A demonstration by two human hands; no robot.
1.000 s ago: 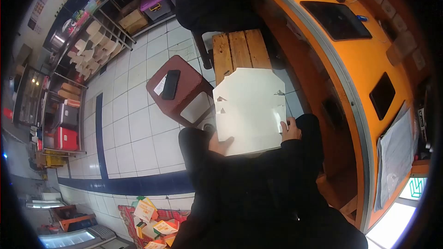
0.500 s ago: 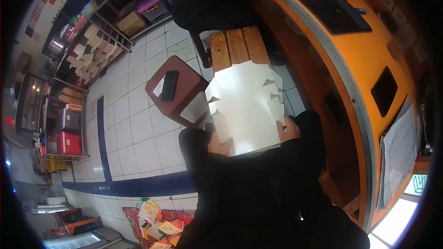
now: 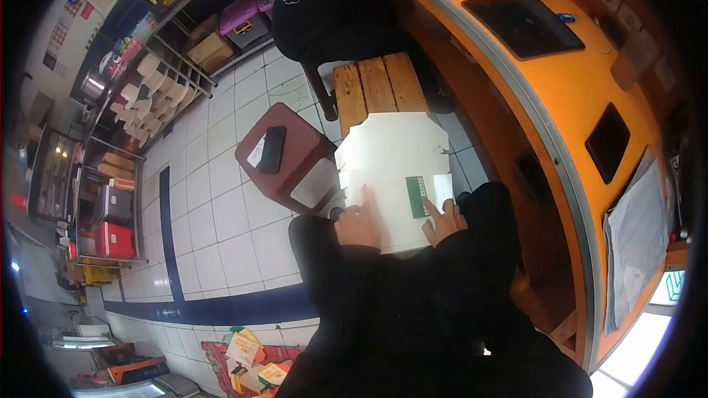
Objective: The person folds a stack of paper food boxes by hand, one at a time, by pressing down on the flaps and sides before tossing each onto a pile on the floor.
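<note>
A flat white cardboard box blank (image 3: 394,147) with notched edges lies across my lap and the end of the wooden bench. On its right side a flap is folded inward, showing a green printed face (image 3: 416,197). My right hand (image 3: 446,222) has its fingers stretched apart, fingertips on or beside that green flap. At the blank's near left corner rests my left hand (image 3: 360,225), fingers extended over the card and slightly blurred. Neither hand is wrapped round anything.
Left of the blank stands a brown stool (image 3: 287,121) with a black phone (image 3: 273,149) on it. A person in black (image 3: 332,15) sits beyond the wooden bench (image 3: 380,85). An orange counter (image 3: 516,85) curves along the right. Printed cartons (image 3: 247,350) lie on the floor behind left.
The blank's right flap has been folded inward, exposing green print. My right hand has shifted left onto it, and my left hand has moved slightly right and further over the card.
</note>
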